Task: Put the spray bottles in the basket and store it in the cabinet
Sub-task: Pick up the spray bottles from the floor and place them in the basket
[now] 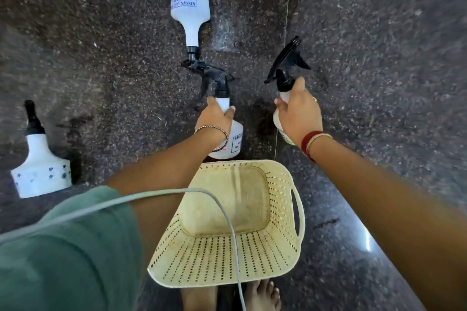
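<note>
Several white spray bottles with black trigger heads are on a dark speckled stone floor. My left hand (217, 115) grips one bottle (233, 141) by its neck, just beyond the basket's far rim. My right hand (299, 111) holds a second bottle (284, 84) by its neck, lifted to the right of the first. A third bottle (190, 6) lies flat further away, nozzle pointing toward me. A fourth bottle (40, 166) stands at the far left. The cream perforated basket (280, 237) with a side handle sits empty in front of my feet.
A grey cable (227, 212) hangs across my left arm and over the basket. My bare feet (262, 295) are just below the basket. A seam between floor slabs (286, 20) runs past the right-hand bottle. A dark wall edge lies along the top.
</note>
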`<state>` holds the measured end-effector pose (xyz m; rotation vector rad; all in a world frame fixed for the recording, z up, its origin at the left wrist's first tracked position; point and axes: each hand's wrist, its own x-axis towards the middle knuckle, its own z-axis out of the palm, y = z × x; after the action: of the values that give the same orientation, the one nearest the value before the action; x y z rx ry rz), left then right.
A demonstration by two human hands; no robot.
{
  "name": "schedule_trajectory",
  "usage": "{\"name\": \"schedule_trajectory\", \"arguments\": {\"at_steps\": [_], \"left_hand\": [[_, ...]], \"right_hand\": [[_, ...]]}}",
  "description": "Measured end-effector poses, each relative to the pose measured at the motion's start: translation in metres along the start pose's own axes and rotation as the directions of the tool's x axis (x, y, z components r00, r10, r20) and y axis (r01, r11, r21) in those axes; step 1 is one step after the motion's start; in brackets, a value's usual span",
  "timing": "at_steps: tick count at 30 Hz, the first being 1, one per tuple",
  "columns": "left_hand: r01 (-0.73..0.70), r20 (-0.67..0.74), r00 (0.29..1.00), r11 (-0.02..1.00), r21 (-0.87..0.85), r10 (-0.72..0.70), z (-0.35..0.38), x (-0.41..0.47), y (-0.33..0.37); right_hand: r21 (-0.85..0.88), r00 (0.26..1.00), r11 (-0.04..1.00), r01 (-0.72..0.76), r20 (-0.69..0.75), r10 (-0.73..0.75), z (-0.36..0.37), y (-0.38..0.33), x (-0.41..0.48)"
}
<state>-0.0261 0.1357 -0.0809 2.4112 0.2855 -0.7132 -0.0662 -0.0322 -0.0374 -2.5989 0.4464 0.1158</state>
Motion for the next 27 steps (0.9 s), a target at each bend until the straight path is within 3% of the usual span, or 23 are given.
{"name": "schedule_trajectory", "arguments": {"at_steps": [4, 9, 16, 23, 27], "left_hand": [[-0.145, -0.134, 0.982, 0.984, -0.1, 0.132, -0.025, -0.031, 0.004], [-0.224, -0.3, 0.942, 0.947, -0.229, 0.151, -0.082, -0.103, 0.005], [-0.167, -0.23, 0.967, 0.957, -0.237, 0.111, -0.13, -0.227, -0.037], [0.015, -0.085, 0.996, 0.969, -0.246, -0.037, -0.085, -0.276, -0.113], [-0.032, -0.074, 0.997, 0.947, -0.318, 0.009, -0.053, -0.276, -0.13]], "right_hand": [[0.173, 0.996, 0.985, -0.005, -0.089, 0.02, -0.029, -0.024, -0.016], [0.354, 0.998, 0.935, 0.027, -0.067, -0.003, -0.077, -0.072, -0.056], [0.48, 0.981, 0.873, 0.08, 0.115, -0.154, -0.108, -0.133, -0.131], [0.414, 0.933, 0.907, 0.075, 0.293, -0.211, -0.049, -0.123, -0.188], [0.396, 0.914, 0.916, 0.071, 0.341, -0.218, -0.006, -0.112, -0.197]]}}
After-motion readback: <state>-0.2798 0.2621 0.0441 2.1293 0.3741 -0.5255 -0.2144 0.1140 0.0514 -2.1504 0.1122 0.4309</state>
